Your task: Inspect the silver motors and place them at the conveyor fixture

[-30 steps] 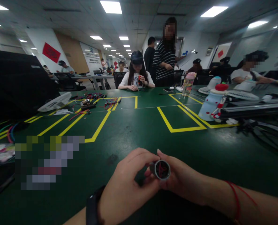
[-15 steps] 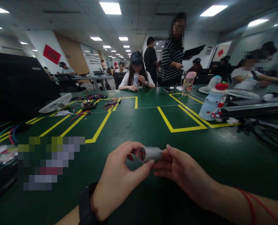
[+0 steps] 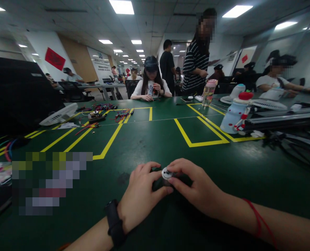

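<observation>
A small grey metal cylinder (image 3: 166, 174) is held just above the green table (image 3: 144, 143), its round end face with small dark holes turned up toward me. My left hand (image 3: 144, 195) wears a black wristband and curves round the cylinder's left side, thumb below it. At the right, my right hand (image 3: 196, 181), with a red string on the wrist, pinches the cylinder's upper end between thumb and fingers. The lower part of the cylinder is mostly hidden.
Wires and small parts (image 3: 96, 116) lie at the left beyond a white fan (image 3: 59, 114). A blue bottle (image 3: 230, 116), a pink-lidded bottle (image 3: 209, 93) and metal rails (image 3: 282, 118) stand or lie at the right. A person (image 3: 151, 83) sits across the table.
The cylinder has turned from lying sideways with its open end showing to its end face up. My right fingers have moved onto its top. The standing person in stripes has shifted.
</observation>
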`<control>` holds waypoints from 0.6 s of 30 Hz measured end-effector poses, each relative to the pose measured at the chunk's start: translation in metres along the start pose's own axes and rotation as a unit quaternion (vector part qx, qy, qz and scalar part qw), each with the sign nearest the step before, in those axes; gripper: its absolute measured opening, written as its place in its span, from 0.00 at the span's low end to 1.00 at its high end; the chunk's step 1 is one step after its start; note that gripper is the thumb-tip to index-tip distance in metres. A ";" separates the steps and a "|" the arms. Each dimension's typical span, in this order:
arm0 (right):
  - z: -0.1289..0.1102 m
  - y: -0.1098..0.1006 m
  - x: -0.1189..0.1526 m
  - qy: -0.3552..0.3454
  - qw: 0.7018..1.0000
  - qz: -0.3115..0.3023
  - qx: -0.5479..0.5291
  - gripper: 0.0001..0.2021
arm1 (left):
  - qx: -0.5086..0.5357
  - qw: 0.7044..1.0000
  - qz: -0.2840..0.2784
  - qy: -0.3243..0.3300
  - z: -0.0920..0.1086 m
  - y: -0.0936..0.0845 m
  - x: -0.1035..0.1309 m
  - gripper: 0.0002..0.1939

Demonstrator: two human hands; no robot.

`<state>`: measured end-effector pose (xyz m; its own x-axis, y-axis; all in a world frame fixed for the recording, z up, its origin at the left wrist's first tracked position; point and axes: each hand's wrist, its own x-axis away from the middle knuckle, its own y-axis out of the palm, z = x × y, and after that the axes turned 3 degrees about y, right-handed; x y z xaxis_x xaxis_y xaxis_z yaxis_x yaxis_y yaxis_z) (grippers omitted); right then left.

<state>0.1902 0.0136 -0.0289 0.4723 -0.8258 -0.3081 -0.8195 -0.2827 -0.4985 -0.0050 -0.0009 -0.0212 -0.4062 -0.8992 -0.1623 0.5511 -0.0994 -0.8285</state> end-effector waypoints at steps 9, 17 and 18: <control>0.015 0.009 0.000 0.056 0.998 -0.011 -0.034 0.29 | 0.042 0.995 0.093 -0.008 0.013 -0.021 -0.006 0.07; 0.012 -0.001 -0.002 0.041 0.998 0.000 0.037 0.23 | 0.045 0.990 0.124 -0.042 0.000 -0.020 -0.005 0.05; 0.013 -0.002 -0.002 0.041 0.998 0.000 0.039 0.22 | 0.033 0.993 0.102 -0.052 -0.003 -0.016 -0.004 0.05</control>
<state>0.1950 0.0216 -0.0376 0.4406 -0.8644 -0.2423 -0.7903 -0.2455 -0.5614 -0.0147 0.0061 -0.0086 -0.2054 -0.9427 -0.2631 0.6617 0.0643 -0.7470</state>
